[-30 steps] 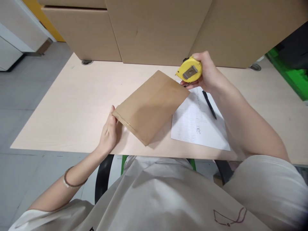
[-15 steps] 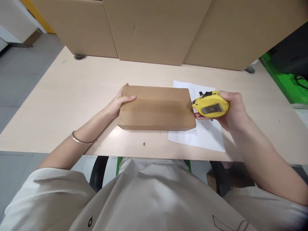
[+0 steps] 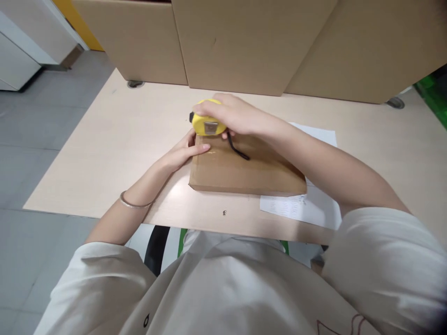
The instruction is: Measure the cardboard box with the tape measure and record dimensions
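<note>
A brown cardboard box (image 3: 240, 174) lies on the table in front of me. My left hand (image 3: 185, 152) grips its left end, thumb on the top face and the other fingers mostly hidden behind the side. In my right hand (image 3: 232, 114) is a yellow tape measure (image 3: 208, 118), held over the box's far left corner. Its black wrist strap (image 3: 237, 148) hangs down over the top of the box. No drawn-out blade shows. My right forearm crosses above the box's right part and hides some of it.
White paper sheets (image 3: 319, 204) with writing lie partly under the box's right end. Large cardboard panels (image 3: 240, 46) stand along the back of the pale wooden table (image 3: 104, 153). Cable holes (image 3: 135, 84) sit near the rear edge.
My right hand has carried the tape measure from the box's right end leftward to its far left corner. The left hand stays on the box. The view has shifted a little.
</note>
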